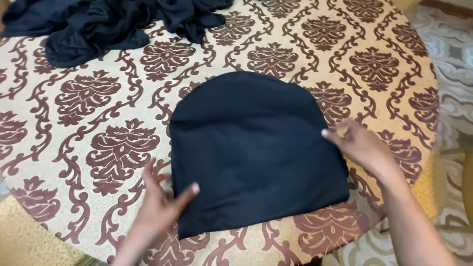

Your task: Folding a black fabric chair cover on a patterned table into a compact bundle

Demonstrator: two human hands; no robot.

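I see no containers here. My left hand (160, 207), fingers spread loose and gripping nothing, touches the lower left edge of the folded black garment (256, 148), which lies flat mid-table. My right hand (357, 144) rests unclenched against its right edge. A heap of dark clothes (103, 24) sits well apart on the patterned tablecloth (374, 59).

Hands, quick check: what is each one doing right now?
Left hand: open, fingers spread, thumb touching the lower left edge of the folded black cloth.
Right hand: open, fingertips on the cloth's right edge, gripping nothing.
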